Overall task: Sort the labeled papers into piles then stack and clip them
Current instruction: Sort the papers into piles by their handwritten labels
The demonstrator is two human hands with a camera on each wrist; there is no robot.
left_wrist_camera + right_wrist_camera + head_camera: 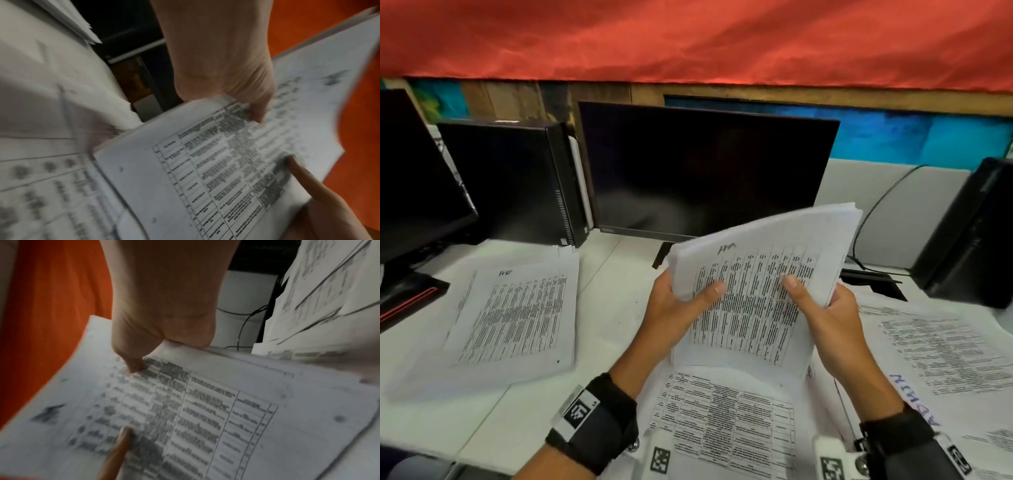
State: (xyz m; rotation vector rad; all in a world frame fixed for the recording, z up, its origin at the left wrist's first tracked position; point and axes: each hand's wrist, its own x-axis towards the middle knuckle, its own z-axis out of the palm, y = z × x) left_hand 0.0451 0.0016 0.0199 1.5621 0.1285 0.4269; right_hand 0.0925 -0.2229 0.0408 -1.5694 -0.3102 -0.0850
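I hold a thick stack of printed sheets tilted up above the desk, its top page marked "HR". My left hand grips its left edge, thumb on the front and fingers behind. My right hand grips the right edge the same way. The left wrist view shows the left thumb pressed on the stack. The right wrist view shows the right thumb on the page. An "HR" pile lies on the desk at left, an "ADMIN" pile at right.
More printed sheets lie on the desk under the lifted stack. A dark monitor stands right behind it, a black computer case to its left, and another at far right with a cable.
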